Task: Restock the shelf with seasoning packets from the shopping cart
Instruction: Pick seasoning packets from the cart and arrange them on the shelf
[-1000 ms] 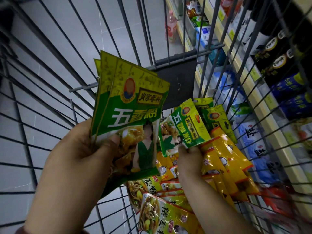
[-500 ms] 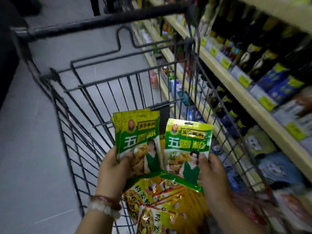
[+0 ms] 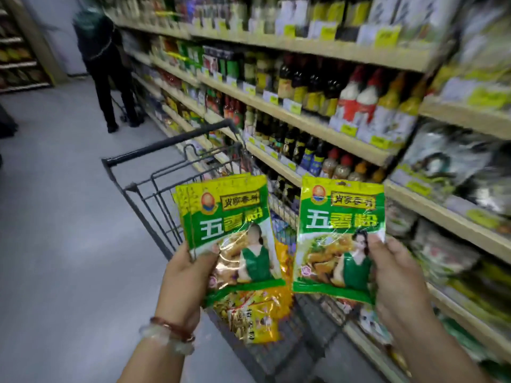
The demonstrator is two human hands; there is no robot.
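Observation:
My left hand (image 3: 185,275) grips a small stack of green and yellow seasoning packets (image 3: 226,225) by its lower left edge, thumb on the front. My right hand (image 3: 398,275) pinches one more green seasoning packet (image 3: 340,236) by its right edge. Both are held upright above the black wire shopping cart (image 3: 154,194). Under the packets, yellow seasoning packets (image 3: 257,316) lie in the cart. The shelf (image 3: 345,139) runs along the right side.
The wooden shelves hold dark sauce bottles (image 3: 309,84), red-capped bottles (image 3: 356,98) and bagged goods (image 3: 448,161), with yellow price tags on the edges. A person in dark clothes (image 3: 107,67) stands far down the aisle. Grey floor (image 3: 55,244) lies to the left.
Both hands have lifted the green packets up out of the cart. My view has risen from the cart's inside to the aisle and shelves, and the right packet now stands upright.

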